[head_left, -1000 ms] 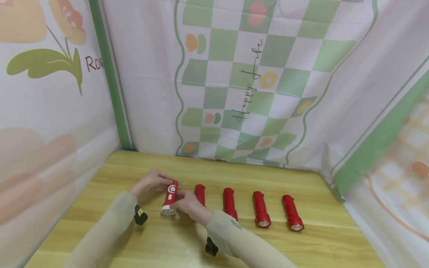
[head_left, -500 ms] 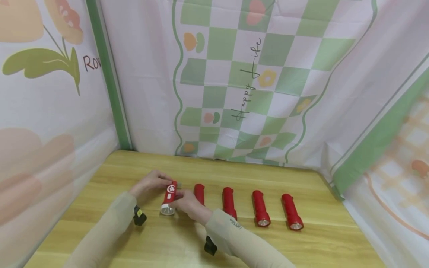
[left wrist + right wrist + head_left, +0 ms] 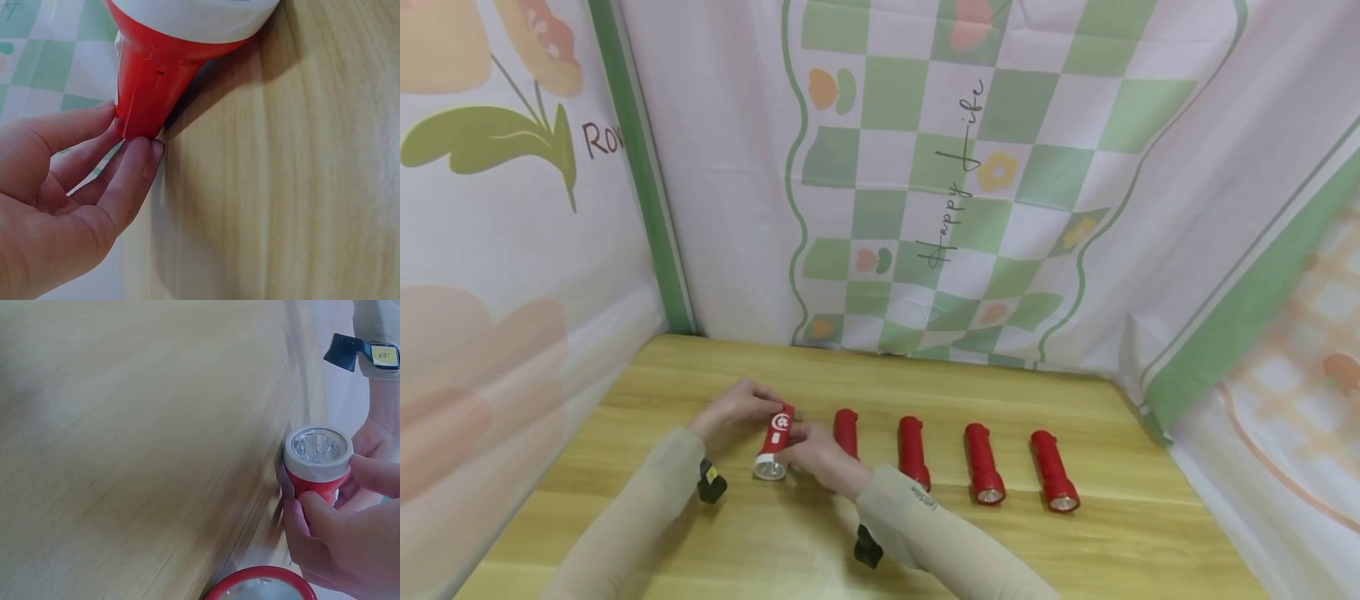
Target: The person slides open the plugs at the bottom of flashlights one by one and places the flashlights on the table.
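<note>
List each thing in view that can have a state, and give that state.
White-rimmed flashlight: held, no beam visible
Left hand: pinching its rear end
Right hand: gripping near its head
Second flashlight from left: lying, partly hidden by right hand
Third flashlight: lying, partly hidden by right sleeve
Fourth flashlight: lying, no beam visible
Fifth flashlight: lying, no beam visible

Pale wood table — green-checked cloth hanging behind.

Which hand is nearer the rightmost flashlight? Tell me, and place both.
Right. The right hand is left of the rightmost flashlight, with other flashlights between; the left hand is farther left, holding the white-rimmed flashlight.
</note>
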Demonstrator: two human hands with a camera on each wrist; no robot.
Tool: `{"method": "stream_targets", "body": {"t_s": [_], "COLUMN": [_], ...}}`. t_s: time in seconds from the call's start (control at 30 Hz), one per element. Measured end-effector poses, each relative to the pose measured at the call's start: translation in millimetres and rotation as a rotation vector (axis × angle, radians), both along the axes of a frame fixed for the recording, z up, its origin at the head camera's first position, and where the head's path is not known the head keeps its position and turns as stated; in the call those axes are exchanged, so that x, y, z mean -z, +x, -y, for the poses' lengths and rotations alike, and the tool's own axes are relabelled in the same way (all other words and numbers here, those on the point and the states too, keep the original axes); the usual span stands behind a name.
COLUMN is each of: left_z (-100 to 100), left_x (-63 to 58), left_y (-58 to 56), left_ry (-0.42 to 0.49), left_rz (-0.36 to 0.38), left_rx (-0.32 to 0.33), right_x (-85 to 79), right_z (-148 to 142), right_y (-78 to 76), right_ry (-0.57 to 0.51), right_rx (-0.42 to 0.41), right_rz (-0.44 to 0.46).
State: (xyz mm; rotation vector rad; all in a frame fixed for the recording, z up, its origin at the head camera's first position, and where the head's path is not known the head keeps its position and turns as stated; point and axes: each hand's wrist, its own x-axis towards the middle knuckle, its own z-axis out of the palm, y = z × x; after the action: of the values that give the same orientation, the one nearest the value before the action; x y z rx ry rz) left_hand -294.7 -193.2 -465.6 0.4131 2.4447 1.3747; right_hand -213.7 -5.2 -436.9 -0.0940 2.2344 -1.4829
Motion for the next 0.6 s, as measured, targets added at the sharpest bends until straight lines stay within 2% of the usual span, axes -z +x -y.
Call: {"method": "stream_targets", "body": {"t_s": [0.37, 0.6], "left_z": [-0.4, -1.2], "left_x": [-3.0, -7.2], "left_y": [1.7, 4.9], "left_ry": [-0.031, -0.003], "left_rz": [-0.038, -0.017], "left_rx": [0.001, -0.007], "right_x": [-0.8, -1.3], "right_z": [-0.4, -7.8], "right_y": [-1.1, 0.0], "right_ry": [-0.002, 0.030], "right_rx": [-0.013, -0.049], "right_rz": [0.003, -0.034]}}
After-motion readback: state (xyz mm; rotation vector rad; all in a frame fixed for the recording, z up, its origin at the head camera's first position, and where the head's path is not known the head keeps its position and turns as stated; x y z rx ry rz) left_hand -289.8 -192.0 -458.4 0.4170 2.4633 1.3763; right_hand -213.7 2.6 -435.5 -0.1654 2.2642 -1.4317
